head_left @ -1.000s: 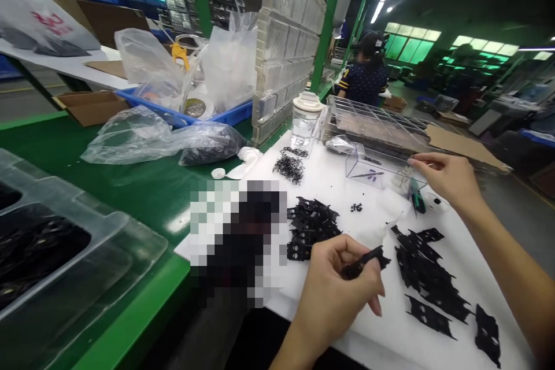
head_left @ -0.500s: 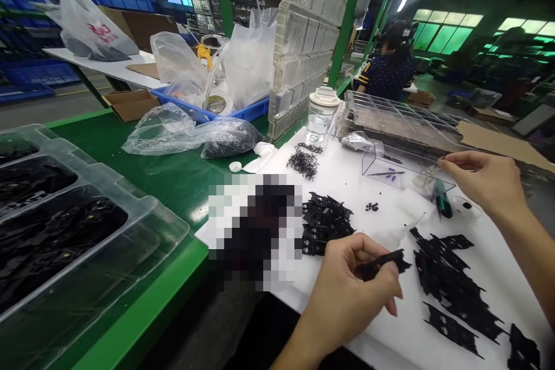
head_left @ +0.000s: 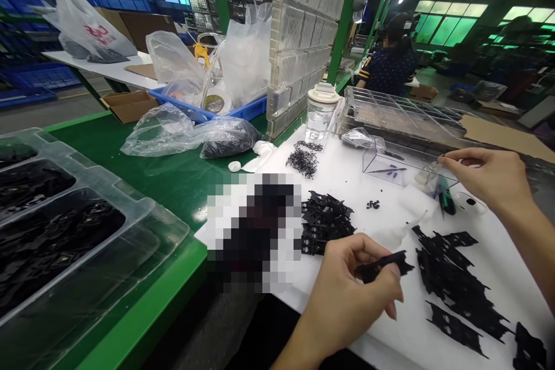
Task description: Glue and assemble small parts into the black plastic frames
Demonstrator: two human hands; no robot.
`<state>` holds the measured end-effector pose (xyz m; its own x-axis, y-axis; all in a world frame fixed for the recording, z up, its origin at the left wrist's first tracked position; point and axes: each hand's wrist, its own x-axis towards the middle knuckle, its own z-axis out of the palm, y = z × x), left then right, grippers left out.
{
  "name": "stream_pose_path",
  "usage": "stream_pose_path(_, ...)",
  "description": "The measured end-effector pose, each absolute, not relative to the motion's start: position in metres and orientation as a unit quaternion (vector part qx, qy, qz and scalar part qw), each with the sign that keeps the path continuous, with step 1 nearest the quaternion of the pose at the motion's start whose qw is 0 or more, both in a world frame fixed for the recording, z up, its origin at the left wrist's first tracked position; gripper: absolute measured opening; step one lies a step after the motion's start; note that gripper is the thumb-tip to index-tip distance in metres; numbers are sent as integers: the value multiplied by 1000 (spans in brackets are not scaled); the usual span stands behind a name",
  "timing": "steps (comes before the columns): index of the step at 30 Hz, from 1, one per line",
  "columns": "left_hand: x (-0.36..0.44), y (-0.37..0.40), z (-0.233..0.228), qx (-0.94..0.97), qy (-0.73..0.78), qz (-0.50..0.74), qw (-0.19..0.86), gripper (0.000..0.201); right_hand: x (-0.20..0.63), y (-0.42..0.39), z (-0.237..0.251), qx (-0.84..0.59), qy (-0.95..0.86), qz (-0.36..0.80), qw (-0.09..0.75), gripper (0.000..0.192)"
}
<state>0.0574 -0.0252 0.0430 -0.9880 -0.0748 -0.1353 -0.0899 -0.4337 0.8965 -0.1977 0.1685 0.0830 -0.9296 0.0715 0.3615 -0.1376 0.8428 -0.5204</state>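
My left hand (head_left: pixel 353 295) is closed round a black plastic part (head_left: pixel 385 266) with a notched end, held between thumb and fingers above the white work surface. To its left lies a pile of similar black parts (head_left: pixel 325 219). More flat black parts (head_left: pixel 459 283) are spread in overlapping rows to its right. My right hand (head_left: pixel 489 176) is raised at the right, thumb and forefinger pinched together; whatever is between them is too small to make out. Below those fingertips are a green-and-black tool (head_left: pixel 446 196) and a clear plastic box (head_left: pixel 384 165) with a thin blade-like tool inside.
Tiny black pieces (head_left: pixel 373 204) and a heap of small thin black pieces (head_left: pixel 302 162) lie on the white surface. A lidded clear jar (head_left: pixel 321 113) stands behind. Black parts fill a clear divided tray (head_left: pixel 151 225) at left. Another person (head_left: pixel 390 63) sits farther back.
The view has shifted very slightly. Both hands keep nearly the same pose, the left still holding the black plastic part and the right still pinched.
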Motion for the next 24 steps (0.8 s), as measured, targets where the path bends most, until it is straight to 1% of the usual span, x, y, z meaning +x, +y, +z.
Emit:
stream_pose_path(11,56,-24,40,-77,517,853,2,12,-196,169,84,19,-933,306,187,29)
stream_pose_path(21,56,-24,42,-77,509,857,0,14,-196,168,82,22,-939,299,170,27)
stream_pose_path(24,56,-25,42,-73,510,857,-1,13,-195,167,80,26,-939,293,180,28)
